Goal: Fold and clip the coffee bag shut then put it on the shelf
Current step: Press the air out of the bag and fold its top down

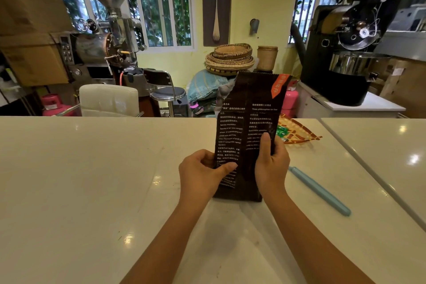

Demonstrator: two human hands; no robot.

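A tall dark brown coffee bag (247,108) with white print and an orange corner label stands upright on the white counter (92,180). Its top is unfolded, with a torn-looking left corner. My left hand (201,172) grips the bag's lower left edge, thumb across the front. My right hand (272,163) holds the lower right side, thumb pointing up along the front. A long light-blue sealing clip (320,190) lies flat on the counter just right of my right hand, untouched.
A woven tray (297,132) with green items lies behind the bag on the counter. Beyond the counter stand two coffee roasters (350,53), a white chair (108,99), a stool (167,92) and stacked baskets (230,57). A seam (368,168) splits the counter at the right.
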